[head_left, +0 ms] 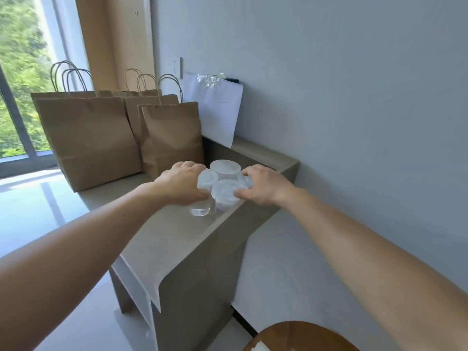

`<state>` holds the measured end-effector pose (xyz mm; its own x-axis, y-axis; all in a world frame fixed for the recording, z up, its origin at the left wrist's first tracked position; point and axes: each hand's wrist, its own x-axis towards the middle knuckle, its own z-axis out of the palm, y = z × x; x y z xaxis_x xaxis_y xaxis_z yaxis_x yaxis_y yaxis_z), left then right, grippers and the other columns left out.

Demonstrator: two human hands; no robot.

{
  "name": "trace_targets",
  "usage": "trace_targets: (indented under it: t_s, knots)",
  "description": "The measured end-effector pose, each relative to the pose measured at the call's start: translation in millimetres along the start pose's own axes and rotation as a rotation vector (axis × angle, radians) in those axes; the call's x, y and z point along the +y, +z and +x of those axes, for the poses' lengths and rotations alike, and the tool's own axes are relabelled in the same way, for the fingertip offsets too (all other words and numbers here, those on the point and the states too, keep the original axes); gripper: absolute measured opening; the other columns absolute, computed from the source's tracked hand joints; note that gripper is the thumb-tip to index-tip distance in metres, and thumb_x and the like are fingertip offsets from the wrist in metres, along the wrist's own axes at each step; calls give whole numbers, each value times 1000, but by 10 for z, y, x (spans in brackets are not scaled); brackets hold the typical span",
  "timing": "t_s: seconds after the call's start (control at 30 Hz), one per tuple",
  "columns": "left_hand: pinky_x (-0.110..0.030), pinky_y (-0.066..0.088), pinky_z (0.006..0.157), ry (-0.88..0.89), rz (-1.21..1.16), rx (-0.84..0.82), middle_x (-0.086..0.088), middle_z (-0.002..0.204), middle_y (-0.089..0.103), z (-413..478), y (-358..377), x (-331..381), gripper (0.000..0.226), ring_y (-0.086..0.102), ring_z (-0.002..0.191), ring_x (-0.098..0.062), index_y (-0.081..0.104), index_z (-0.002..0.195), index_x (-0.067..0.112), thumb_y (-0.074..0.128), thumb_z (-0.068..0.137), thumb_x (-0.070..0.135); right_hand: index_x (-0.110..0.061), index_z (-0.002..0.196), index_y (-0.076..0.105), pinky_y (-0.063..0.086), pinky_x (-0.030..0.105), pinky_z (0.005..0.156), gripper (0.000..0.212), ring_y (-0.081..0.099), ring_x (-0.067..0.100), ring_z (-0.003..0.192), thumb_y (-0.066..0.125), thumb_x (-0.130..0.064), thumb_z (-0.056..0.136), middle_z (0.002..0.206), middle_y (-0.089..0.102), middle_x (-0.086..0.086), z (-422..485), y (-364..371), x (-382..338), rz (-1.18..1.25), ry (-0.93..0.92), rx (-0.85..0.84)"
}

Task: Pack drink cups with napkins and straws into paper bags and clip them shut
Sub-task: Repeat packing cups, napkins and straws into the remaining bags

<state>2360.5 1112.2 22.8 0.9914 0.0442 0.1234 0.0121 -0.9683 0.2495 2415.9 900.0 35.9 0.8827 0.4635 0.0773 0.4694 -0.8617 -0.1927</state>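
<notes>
Four clear plastic cups (226,193) with frosted white lids stood upright in a tight cluster at the centre of the frame, their lids touching or nearly so. In the upper left, several brown paper bags (88,138) with twisted handles stood upright side by side. The largest was leftmost, and a smaller bag (172,138) stood just beside the cups.

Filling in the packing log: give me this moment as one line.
stage: cup pickup | left hand: holds left side of lidded cups | right hand: holds right side | paper bags: upright behind
</notes>
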Motion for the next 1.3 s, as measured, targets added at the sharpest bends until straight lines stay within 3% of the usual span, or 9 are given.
trace_targets:
  t_s: [0.1, 0.23, 0.37, 0.43, 0.67, 0.83, 0.93, 1.13, 1.3]
  knots:
    - [-41, 34, 109, -13, -19, -49, 4, 156, 29, 6, 57, -236, 77, 20, 145, -20, 27, 152, 27, 62, 85, 41, -24, 135, 48, 47, 39, 92, 79, 54, 21, 120, 66, -64, 70, 137, 53, -1, 278, 88, -189, -82, 29, -126]
    - [-40, 31, 111, -17, -56, -56, 4, 157, 28, 48, 98, -418, 74, 18, 146, -19, 27, 153, 24, 61, 88, 37, -30, 107, 53, 45, 33, 67, 72, 58, 12, 90, 72, -69, 49, 105, 61, -7, 524, 183, -253, -139, 79, -283]
    - [-39, 31, 113, 7, -73, -73, 3, 157, 27, 88, 146, -490, 73, 16, 147, -19, 27, 152, 23, 59, 88, 33, -28, 139, 42, 47, 35, 92, 110, 52, 17, 117, 75, -69, 43, 132, 52, -7, 624, 202, -286, -105, 54, -349]
    - [-40, 31, 113, 24, -74, -73, 2, 157, 27, 117, 164, -510, 72, 17, 146, -20, 28, 152, 23, 59, 88, 34, -27, 143, 38, 45, 38, 100, 118, 47, 19, 124, 76, -69, 40, 139, 49, -6, 648, 209, -293, -97, 56, -354]
    - [-40, 32, 111, 72, -106, -6, 5, 156, 30, 247, 131, -490, 73, 18, 146, -19, 31, 150, 25, 62, 85, 39, -25, 128, 47, 50, 44, 92, 97, 42, 21, 114, 76, -64, 43, 119, 46, 3, 670, 296, -301, -100, 78, -234]
    - [-41, 33, 109, 98, -114, 83, 3, 157, 30, 332, -91, -418, 74, 20, 145, -21, 31, 151, 23, 62, 86, 38, -20, 137, 41, 49, 43, 94, 103, 47, 22, 116, 79, -59, 50, 129, 47, 1, 677, -54, -360, -14, 58, -134]
    - [-41, 35, 106, 107, -118, 113, 3, 156, 31, 366, -235, -337, 73, 22, 144, -22, 31, 151, 23, 61, 86, 38, -20, 139, 39, 50, 36, 83, 103, 50, 20, 111, 81, -55, 51, 129, 43, -1, 618, -350, -390, 66, 45, -52]
    - [-44, 34, 107, 209, -93, 119, -2, 153, 35, 454, -390, 31, 72, 24, 142, -26, 32, 150, 22, 61, 87, 40, -22, 140, 41, 46, 34, 96, 95, 49, 16, 114, 85, -50, 60, 130, 44, -4, 257, -938, -220, 189, 69, 126]
    - [-41, 34, 104, 330, -108, 78, -2, 155, 32, 533, -320, 504, 73, 27, 142, -25, 31, 151, 21, 61, 87, 40, -27, 137, 44, 46, 32, 91, 101, 49, 15, 114, 82, -56, 48, 126, 45, -8, -260, -1198, 63, 222, 171, 188]
